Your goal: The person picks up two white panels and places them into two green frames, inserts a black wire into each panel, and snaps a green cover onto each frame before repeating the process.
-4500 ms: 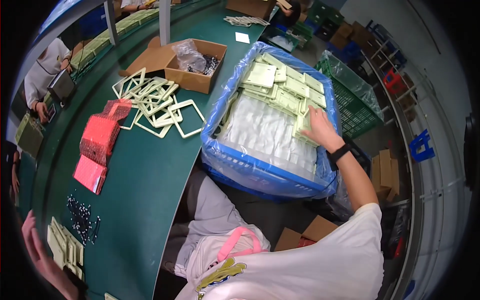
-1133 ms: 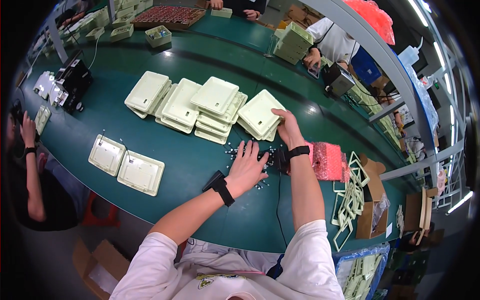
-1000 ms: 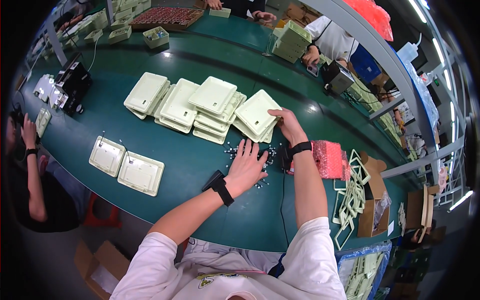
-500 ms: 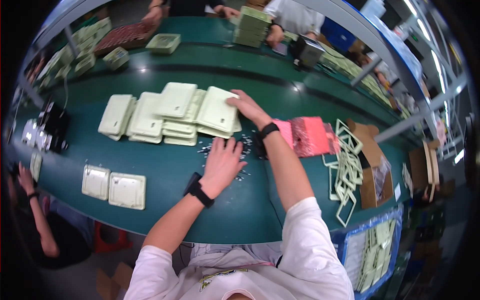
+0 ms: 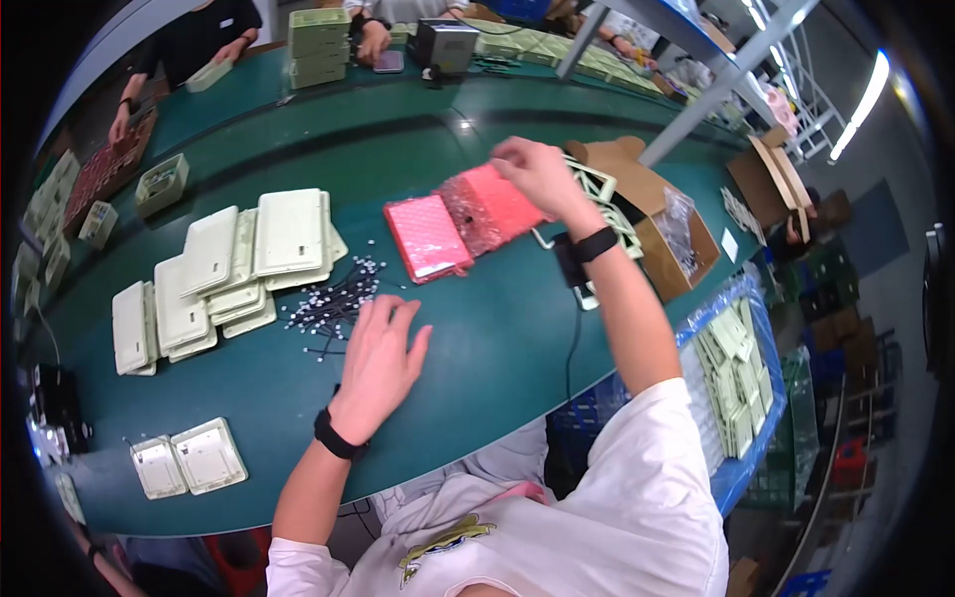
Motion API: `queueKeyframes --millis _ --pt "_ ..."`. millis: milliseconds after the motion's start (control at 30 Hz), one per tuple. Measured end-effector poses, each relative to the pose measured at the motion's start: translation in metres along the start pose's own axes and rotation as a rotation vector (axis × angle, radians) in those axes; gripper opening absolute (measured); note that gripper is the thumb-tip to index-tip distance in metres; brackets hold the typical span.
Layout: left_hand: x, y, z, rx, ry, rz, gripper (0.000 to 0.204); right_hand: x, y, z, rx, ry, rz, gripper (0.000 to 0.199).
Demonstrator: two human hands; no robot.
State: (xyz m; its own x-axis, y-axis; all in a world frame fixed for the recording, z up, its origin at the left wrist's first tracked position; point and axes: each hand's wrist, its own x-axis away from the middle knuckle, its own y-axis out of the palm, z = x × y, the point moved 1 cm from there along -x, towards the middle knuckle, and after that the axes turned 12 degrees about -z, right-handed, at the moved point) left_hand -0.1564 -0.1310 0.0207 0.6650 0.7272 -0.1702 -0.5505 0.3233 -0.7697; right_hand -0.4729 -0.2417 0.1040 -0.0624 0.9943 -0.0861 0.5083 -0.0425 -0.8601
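Note:
My left hand [image 5: 376, 360] is open, fingers spread, just to the near side of a loose pile of short black cables with white ends [image 5: 338, 301]. My right hand [image 5: 545, 179] is raised over the far part of a pink bubble-wrap bag [image 5: 487, 212], its fingers loosely bent and slightly blurred; I see nothing in them. Left of the cables, pale green rectangular plastic panels [image 5: 288, 232] lie in overlapping stacks. A flatter pink bubble-wrap packet [image 5: 428, 239] lies against the bag. Beyond my right wrist are pale green open frames [image 5: 594, 181], partly hidden by the arm.
Two pale panels [image 5: 209, 456] lie near the front left edge. An open cardboard box [image 5: 681, 234] stands right of the frames. A blue-lined crate of pale parts [image 5: 741, 373] is below the right edge. Across the bench, co-workers' hands are near stacked green trays [image 5: 317, 50].
The view has turned to the right. My right hand has left the panel stack and moved right over the pink bag. My left hand has drawn back from the cable pile.

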Motion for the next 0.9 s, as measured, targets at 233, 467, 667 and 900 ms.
queueKeyframes --millis 233,467,667,900 --pt "-0.045 0.018 -0.013 0.318 -0.062 -0.101 0.029 0.161 -0.064 0.135 0.496 0.691 -0.546 0.047" --pt "-0.07 0.078 0.061 0.498 0.013 -0.315 0.026 0.244 -0.027 0.129 0.422 0.563 -0.866 0.045" --pt "-0.101 0.121 0.103 0.399 0.108 -0.307 0.033 0.243 -0.076 0.1 0.618 0.467 -0.575 0.037" --pt "-0.082 0.084 0.129 1.258 0.091 -0.264 0.04 0.262 -0.107 0.016 -0.391 0.305 -0.207 0.029"
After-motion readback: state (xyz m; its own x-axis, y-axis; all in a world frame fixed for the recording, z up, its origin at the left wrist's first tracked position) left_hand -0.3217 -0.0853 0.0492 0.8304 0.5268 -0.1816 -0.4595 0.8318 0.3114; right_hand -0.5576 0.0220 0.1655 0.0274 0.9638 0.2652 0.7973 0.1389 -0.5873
